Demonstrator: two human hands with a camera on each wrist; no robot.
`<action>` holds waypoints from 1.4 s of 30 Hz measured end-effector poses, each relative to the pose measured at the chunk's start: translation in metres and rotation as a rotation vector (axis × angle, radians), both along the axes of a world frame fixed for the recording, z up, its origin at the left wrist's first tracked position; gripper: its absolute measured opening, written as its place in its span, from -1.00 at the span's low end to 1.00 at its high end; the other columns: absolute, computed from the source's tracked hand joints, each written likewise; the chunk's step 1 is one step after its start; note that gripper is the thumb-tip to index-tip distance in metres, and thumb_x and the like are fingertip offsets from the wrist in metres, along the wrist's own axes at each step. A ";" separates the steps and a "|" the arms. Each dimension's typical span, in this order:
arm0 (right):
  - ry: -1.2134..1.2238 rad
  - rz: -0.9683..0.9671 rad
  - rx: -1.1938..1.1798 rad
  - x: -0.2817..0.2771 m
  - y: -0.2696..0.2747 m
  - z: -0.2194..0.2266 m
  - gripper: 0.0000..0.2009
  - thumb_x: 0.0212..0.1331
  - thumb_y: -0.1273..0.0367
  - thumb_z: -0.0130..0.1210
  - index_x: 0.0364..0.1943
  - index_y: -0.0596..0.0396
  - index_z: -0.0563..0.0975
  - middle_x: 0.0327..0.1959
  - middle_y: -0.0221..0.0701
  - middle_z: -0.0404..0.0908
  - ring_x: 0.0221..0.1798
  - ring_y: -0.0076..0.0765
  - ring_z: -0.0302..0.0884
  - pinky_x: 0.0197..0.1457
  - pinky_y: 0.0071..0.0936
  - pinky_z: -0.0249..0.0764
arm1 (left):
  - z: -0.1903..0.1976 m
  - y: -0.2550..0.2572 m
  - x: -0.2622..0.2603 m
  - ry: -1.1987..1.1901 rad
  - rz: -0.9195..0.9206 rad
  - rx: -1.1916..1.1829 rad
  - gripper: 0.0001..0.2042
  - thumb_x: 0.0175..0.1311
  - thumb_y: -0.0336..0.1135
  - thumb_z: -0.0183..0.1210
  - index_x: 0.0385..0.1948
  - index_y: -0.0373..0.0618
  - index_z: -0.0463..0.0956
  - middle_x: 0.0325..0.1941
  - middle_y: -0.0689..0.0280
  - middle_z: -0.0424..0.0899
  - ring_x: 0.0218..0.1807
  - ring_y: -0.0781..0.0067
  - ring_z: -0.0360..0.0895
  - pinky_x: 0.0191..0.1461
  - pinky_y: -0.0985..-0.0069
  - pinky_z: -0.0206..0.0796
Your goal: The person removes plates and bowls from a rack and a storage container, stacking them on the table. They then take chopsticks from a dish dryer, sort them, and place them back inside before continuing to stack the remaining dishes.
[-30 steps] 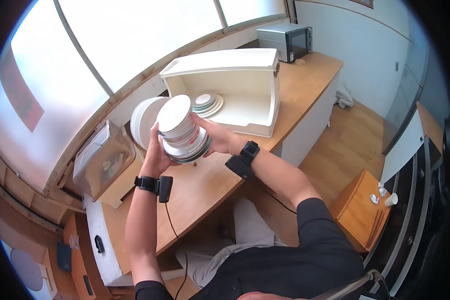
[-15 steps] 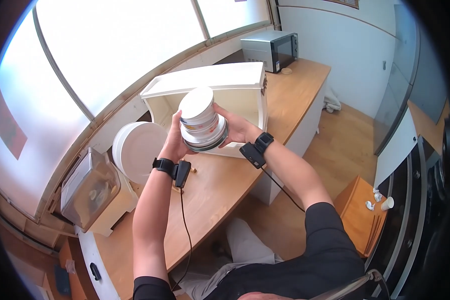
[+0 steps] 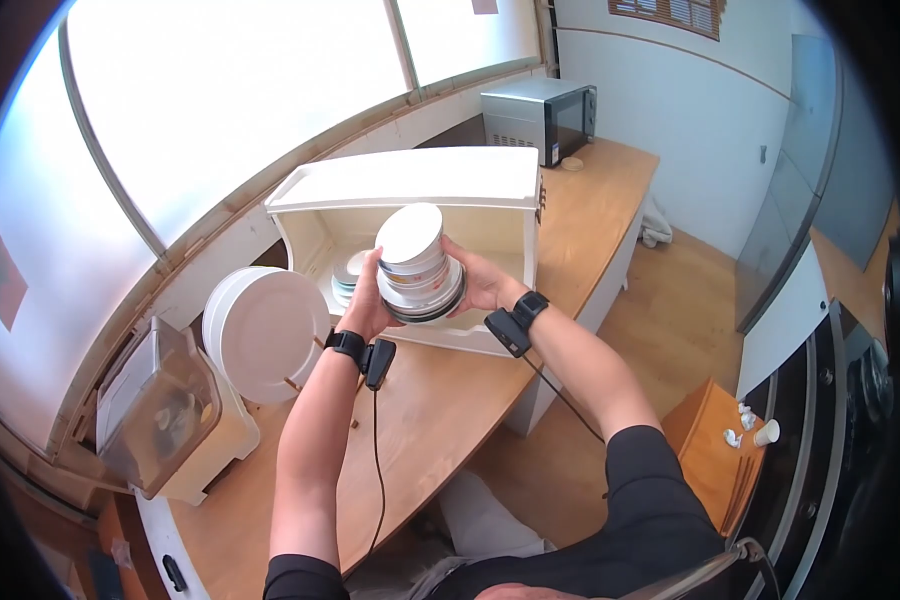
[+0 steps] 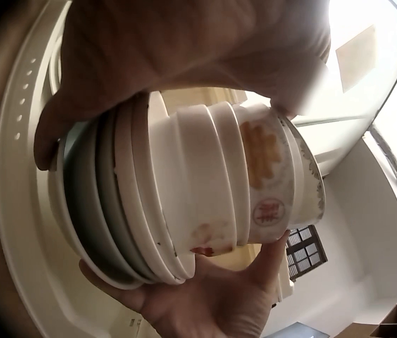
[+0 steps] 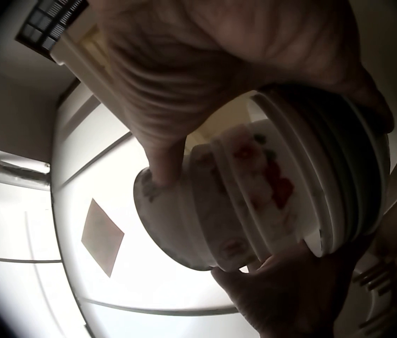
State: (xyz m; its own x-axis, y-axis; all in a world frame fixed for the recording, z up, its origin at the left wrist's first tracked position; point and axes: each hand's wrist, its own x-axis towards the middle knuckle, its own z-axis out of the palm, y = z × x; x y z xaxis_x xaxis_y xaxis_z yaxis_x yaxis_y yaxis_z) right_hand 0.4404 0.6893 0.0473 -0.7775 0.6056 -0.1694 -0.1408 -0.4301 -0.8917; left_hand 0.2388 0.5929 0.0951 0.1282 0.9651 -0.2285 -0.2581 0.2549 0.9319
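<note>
The cream cabinet offers passage through its open front, between low lip and roof panel. Small saucers obstruct the left inside; the held bowl stack blocks the middle; large plates stand left outside.

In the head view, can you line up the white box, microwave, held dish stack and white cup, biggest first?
1. White box
2. Microwave and held dish stack: too alike to rank
3. White cup
</note>
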 end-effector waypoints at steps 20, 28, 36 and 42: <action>0.003 -0.194 -0.121 -0.003 0.006 -0.006 0.07 0.10 -0.32 0.12 0.52 0.04 -0.04 0.53 0.03 0.01 0.55 0.24 -0.04 0.40 0.46 0.00 | -0.076 0.086 -0.016 -0.091 0.148 0.036 -0.28 0.35 0.05 0.05 0.42 -0.21 0.09 0.47 0.05 0.25 0.46 0.09 0.23 0.52 0.13 0.02; -0.040 -0.207 -0.068 0.005 -0.004 -0.007 -0.03 0.24 -0.21 0.07 0.51 0.14 -0.06 0.51 0.01 -0.06 0.55 0.21 -0.08 0.41 0.45 0.02 | -0.037 0.047 -0.004 0.227 0.168 0.032 0.00 0.22 0.33 0.09 0.53 -0.09 -0.18 0.63 0.03 -0.26 0.62 -0.02 -0.35 0.57 -0.04 -0.44; -0.280 -0.522 0.328 0.041 -0.044 0.007 -0.47 0.38 0.16 0.09 0.25 0.29 0.35 0.28 0.00 0.41 0.33 -0.04 0.38 0.28 -0.06 0.42 | -0.015 -0.075 -0.017 0.233 0.163 0.071 -0.35 0.43 0.09 0.03 0.40 -0.14 0.17 0.43 -0.03 0.26 0.46 0.02 0.20 0.46 0.08 0.09; 0.017 -0.450 1.377 0.066 -0.212 0.115 -0.86 0.34 0.45 0.06 -0.14 0.23 0.57 -0.29 -0.27 0.65 -0.25 -0.27 0.63 -0.18 -0.42 0.54 | -0.012 -0.262 -0.055 0.027 0.148 0.145 -0.59 0.52 -0.16 -0.05 0.21 -0.30 0.37 0.12 0.06 0.61 0.12 0.18 0.59 0.23 0.27 0.42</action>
